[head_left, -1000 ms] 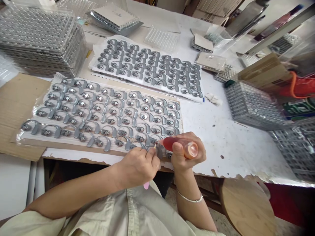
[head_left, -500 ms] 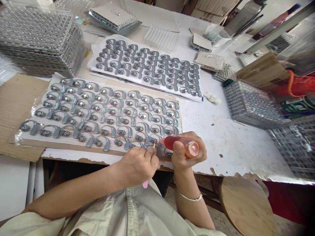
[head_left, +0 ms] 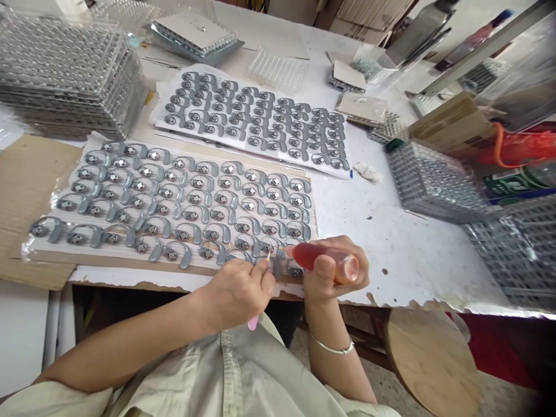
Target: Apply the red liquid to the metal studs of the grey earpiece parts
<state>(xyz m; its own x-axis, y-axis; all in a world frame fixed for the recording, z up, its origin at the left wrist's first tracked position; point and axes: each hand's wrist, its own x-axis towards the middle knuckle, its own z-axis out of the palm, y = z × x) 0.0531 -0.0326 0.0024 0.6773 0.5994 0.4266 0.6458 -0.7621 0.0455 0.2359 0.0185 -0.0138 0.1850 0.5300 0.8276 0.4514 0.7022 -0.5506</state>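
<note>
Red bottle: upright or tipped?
Tipped: in the right hand, the red bottle points its nozzle toward the grey pieces, its round end facing back.

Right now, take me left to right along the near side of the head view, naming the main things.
Brown cardboard → left hand, gripping a thin pink-ended tool → right hand, holding a red bottle → round wooden stool.

The stained white tabletop point(head_left: 347, 208) has a ragged front edge. On it lie a crumpled white scrap point(head_left: 368, 172) and brown cardboard point(head_left: 108, 262) beneath rows of grey hook-shaped pieces point(head_left: 218, 215).
</note>
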